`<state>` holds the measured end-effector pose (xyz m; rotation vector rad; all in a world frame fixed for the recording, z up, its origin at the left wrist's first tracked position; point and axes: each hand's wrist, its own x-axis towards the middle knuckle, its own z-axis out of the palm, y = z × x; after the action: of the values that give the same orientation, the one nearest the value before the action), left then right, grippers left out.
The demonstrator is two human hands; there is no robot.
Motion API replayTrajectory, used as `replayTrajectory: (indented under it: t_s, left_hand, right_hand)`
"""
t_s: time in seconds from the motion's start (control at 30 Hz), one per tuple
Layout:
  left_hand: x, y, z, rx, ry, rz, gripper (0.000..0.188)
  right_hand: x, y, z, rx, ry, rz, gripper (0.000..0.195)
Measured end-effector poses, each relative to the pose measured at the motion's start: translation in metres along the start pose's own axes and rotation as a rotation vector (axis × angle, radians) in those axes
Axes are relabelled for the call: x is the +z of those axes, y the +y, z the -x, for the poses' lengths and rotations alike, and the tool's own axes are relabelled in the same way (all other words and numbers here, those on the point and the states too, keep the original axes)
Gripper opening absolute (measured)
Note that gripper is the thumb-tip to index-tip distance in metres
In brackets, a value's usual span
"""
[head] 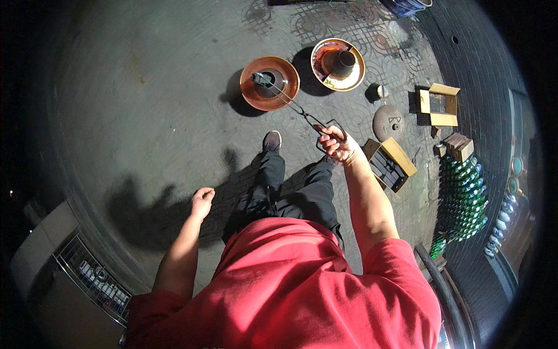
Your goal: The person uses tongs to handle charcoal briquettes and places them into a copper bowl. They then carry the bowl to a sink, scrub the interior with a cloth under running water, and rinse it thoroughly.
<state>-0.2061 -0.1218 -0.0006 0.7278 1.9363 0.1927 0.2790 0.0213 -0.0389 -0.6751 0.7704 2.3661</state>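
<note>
My right hand (pixel 335 143) grips a pair of metal fire tongs (pixel 302 112) by the handles. The tongs' far end holds a dark lump, apparently charcoal (pixel 261 79), over the chimney opening of a copper hot pot (pixel 290 94) on the ground. Up and to the right of it stands a second copper hot pot (pixel 361 78), with a divided ring holding reddish and pale liquid around its chimney. Low at my left side, my left hand (pixel 202 203) hangs with its fingers curled; no object shows in it, and how far they close is unclear.
An open cardboard box (pixel 391 170) of dark charcoal-like blocks lies right of my feet. Beyond it are a round grey lid-like disc (pixel 383 123), another open box (pixel 453 106) and many stacked green bottles (pixel 462 198) by the wall. A blue bucket (pixel 405 6) stands at the top.
</note>
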Motion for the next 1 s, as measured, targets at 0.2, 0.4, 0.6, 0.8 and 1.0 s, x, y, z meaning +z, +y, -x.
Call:
replayTrajectory:
  t_s: [0.2,0.4,0.6,0.8,1.0]
  left_hand:
    - [0.002,-0.037,-0.005,0.047,-0.009,0.025,0.016]
    - [0.026,-0.031,-0.027,0.153,-0.084,-0.013,0.017]
    - [0.041,0.010,-0.023,0.157,-0.075,-0.035,0.019]
    - [0.036,-0.016,-0.037,0.287,-0.078,-0.105,0.021]
    - [0.037,-0.021,-0.027,0.133,-0.068,0.109,0.016]
  right_hand:
    - [-0.034,0.005,-0.002,0.016,-0.139,-0.282,0.034]
    - [0.033,0.013,-0.070,-0.177,-0.093,-0.340,0.023]
    - [0.191,0.044,-0.128,-0.518,0.321,-0.467,0.023]
    - [0.179,0.026,-0.136,-0.520,0.442,-0.242,0.015]
    - [0.150,0.061,-0.045,-0.297,0.258,0.240,0.027]
